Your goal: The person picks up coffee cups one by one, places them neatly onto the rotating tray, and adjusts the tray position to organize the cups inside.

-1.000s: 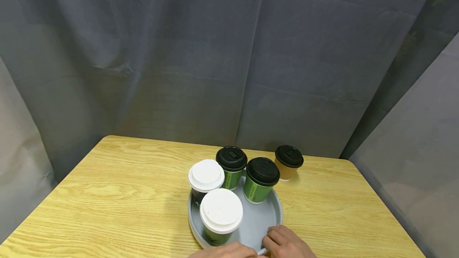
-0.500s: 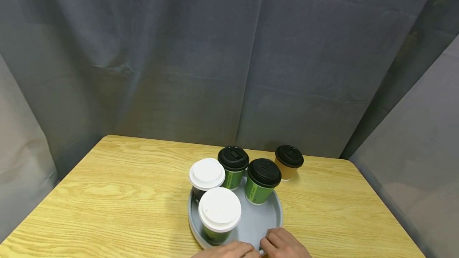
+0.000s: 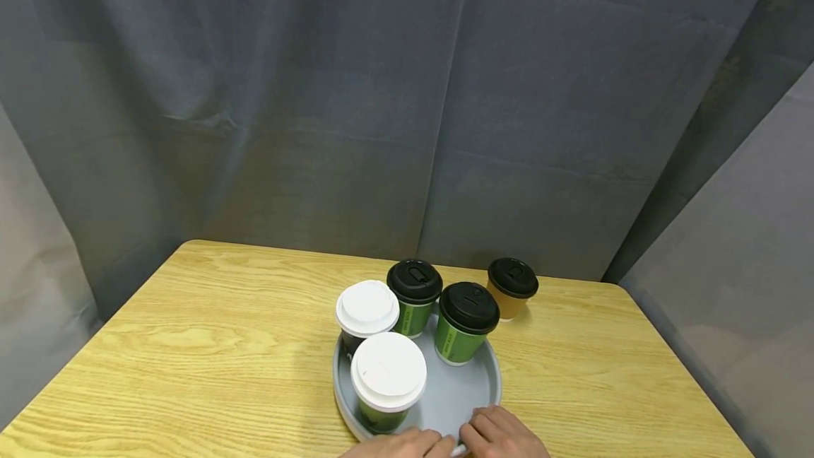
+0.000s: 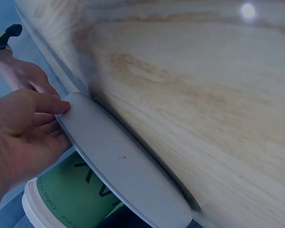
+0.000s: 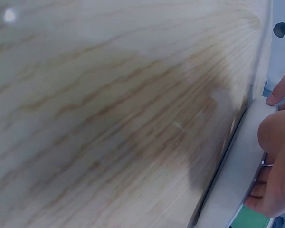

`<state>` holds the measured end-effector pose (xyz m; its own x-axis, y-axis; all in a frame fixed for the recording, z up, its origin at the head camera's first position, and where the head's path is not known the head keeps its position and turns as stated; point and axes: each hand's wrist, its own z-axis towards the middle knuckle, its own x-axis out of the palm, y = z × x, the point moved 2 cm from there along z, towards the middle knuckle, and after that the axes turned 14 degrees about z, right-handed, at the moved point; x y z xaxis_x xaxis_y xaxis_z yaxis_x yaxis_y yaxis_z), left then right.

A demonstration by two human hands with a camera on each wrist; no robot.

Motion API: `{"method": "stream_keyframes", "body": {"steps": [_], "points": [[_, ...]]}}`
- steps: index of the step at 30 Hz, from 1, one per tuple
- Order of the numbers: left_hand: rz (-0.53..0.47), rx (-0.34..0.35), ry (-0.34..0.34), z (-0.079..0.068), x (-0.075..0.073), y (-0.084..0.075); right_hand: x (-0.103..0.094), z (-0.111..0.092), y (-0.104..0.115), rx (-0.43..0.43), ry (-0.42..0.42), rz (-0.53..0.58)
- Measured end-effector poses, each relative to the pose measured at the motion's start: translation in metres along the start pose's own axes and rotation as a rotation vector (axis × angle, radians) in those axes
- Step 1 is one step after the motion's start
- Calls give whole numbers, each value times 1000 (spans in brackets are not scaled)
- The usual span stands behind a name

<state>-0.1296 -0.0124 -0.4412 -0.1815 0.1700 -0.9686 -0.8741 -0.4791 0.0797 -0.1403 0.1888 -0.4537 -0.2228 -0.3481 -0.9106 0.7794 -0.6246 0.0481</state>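
Note:
A round grey tray (image 3: 453, 396) with a raised rim lies near the front of the table. Both hands are at its near rim. My left hand (image 4: 26, 128) pinches the rim, thumb against the outer wall and fingers over the edge. Close beside it, my right hand (image 5: 280, 154) grips the same rim, its thumb on the outer wall. On the tray stand a white-lidded green paper cup (image 3: 389, 377), a white-lidded dark cup (image 3: 367, 311) and two black-lidded green cups, one at the back (image 3: 414, 292) and one to the right (image 3: 466, 324).
An orange-brown cup (image 3: 511, 288) with a black lid stands on the wooden table (image 3: 210, 345), behind and right of the tray. Grey cloth (image 3: 318, 90) hangs behind the table's far edge, and lighter cloth (image 3: 744, 232) hangs at the right.
The black-lidded green cups have shifted slightly right, and the front white-lidded cup slightly left and back, as though the tray turned a little. My right hand has moved slightly left along the rim.

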Motion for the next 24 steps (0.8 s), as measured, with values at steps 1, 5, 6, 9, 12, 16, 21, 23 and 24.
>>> {"method": "stream_keyframes", "body": {"steps": [1, 5, 6, 9, 12, 16, 21, 23, 24], "points": [[-11, -12, 30, 1, 1, 1, 0, 0, 0, -1, -4, -1], [-107, -67, 105, 5, 3, 3, 0, 0, -2, -22, -29, -9], [-132, -78, 111, 6, 4, 3, 0, 1, -2, -34, -36, -13], [-174, -95, 105, 7, 4, 3, 0, 2, -5, -75, -47, -19], [-164, -87, 92, 7, 4, 3, -3, 3, -8, -88, -33, 12], [-154, -75, 86, 7, 6, 4, -10, 6, -12, -5, -19, 103], [-158, -111, 126, 7, 8, 4, -25, 11, -20, 196, -10, 195], [-162, -119, 137, 7, 8, 5, -31, 12, -25, 273, -34, 207], [-166, -120, 138, 7, 8, 5, -34, 12, -27, 308, -61, 213]]}}
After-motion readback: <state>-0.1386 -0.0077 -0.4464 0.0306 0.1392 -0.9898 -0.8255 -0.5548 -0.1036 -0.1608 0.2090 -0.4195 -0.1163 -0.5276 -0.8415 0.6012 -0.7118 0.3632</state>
